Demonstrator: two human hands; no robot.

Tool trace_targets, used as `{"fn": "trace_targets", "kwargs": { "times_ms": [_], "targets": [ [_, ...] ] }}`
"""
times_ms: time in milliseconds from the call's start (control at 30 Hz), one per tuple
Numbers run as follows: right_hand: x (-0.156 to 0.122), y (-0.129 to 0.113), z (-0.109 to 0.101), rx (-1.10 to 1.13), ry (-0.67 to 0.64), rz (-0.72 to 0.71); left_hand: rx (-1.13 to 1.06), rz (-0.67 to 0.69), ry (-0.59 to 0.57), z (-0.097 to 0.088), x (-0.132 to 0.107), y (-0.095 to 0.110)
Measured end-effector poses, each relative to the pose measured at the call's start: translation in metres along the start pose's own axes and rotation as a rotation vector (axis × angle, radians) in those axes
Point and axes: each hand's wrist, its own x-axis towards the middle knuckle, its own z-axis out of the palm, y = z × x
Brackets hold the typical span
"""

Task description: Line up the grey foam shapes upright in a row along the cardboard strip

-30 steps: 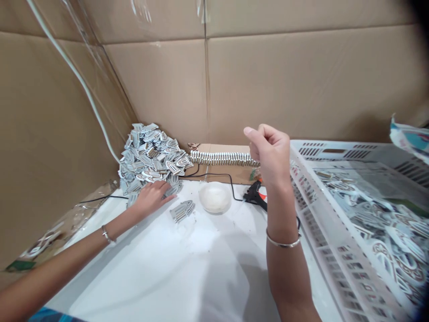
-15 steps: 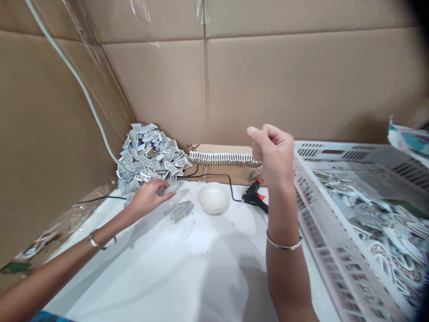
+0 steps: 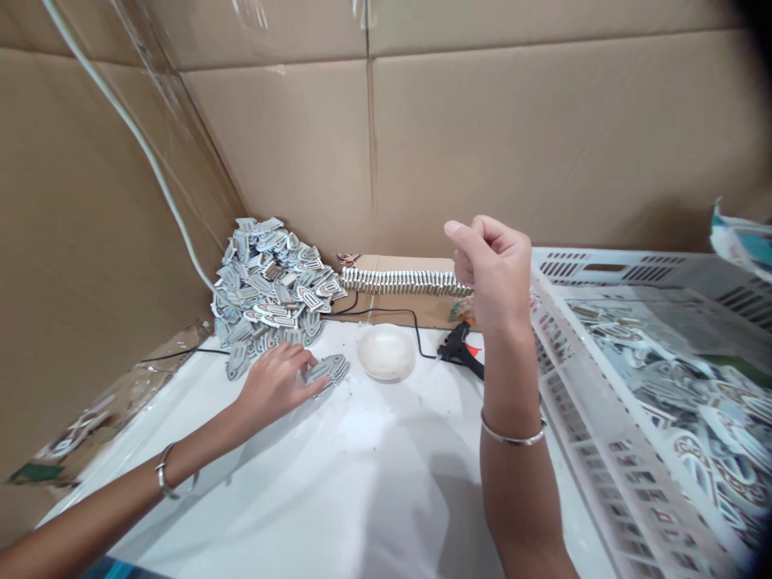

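My left hand [image 3: 274, 384] lies on the white table [image 3: 338, 482], its fingers stretched out onto a small fanned stack of grey cut-out pieces [image 3: 329, 370]. Just behind it rises a big heap of the same grey and white pieces [image 3: 271, 277] in the cardboard corner. My right hand [image 3: 491, 269] is raised above the table with the fingers curled and thumb pressed to the forefinger; whatever it pinches is too small to make out. A small white bowl [image 3: 386, 352] sits between the two hands.
A black glue gun [image 3: 459, 351] with its cord lies behind my right wrist. A row of pieces [image 3: 401, 281] stands on a cardboard strip at the back. A white plastic crate [image 3: 651, 378] of printed pieces fills the right side. Cardboard walls enclose the table; a white cable [image 3: 150, 165] runs down the left wall.
My left hand has drawn back from the foot of the heap toward me and now rests on the small fanned stack. My right hand has stayed raised in the same pinch.
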Motion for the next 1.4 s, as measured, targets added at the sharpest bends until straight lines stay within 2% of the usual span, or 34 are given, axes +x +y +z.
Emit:
{"fn": "trace_targets", "kwargs": {
  "times_ms": [167,300,433,533,667,800,933,1000,1067,1167,1267,1333,1400],
  "targets": [
    [0.0,0.0,0.0,-0.014,0.008,0.004,-0.001,0.016,-0.02,-0.001,-0.002,0.0],
    [-0.001,-0.001,-0.002,-0.005,0.013,0.006,-0.007,-0.041,-0.014,-0.015,0.007,-0.009],
    [-0.001,-0.002,-0.004,0.011,0.017,-0.001,0.074,-0.151,0.035,-0.026,0.025,-0.048],
    [0.0,-0.002,-0.005,0.006,0.017,0.003,0.192,-0.195,0.084,-0.02,0.037,-0.087],
    [0.0,-0.002,-0.004,0.003,0.019,-0.001,0.195,-0.07,0.036,-0.001,0.048,-0.12],
    [0.0,-0.001,-0.004,0.003,0.01,-0.001,0.209,0.036,-0.023,0.008,0.055,-0.13],
    [0.0,-0.001,-0.004,0.025,0.008,-0.01,0.261,0.199,-0.049,0.009,0.06,-0.14],
    [0.0,-0.001,-0.004,0.025,0.01,-0.008,0.282,0.256,-0.067,0.006,0.062,-0.143],
    [0.001,-0.002,-0.004,0.023,0.011,-0.003,0.239,0.254,-0.061,0.0,0.063,-0.143],
    [0.001,-0.002,-0.004,0.034,0.006,0.0,0.006,0.24,-0.095,-0.013,0.062,-0.134],
    [0.001,-0.001,-0.003,0.041,0.005,-0.001,-0.22,0.336,-0.301,-0.025,0.059,-0.116],
    [0.001,0.0,-0.003,0.038,0.003,-0.002,-0.261,0.404,-0.454,-0.029,0.057,-0.104],
    [0.002,0.001,-0.003,0.03,0.002,-0.004,-0.248,0.448,-0.548,-0.03,0.054,-0.095]
  ]
}}
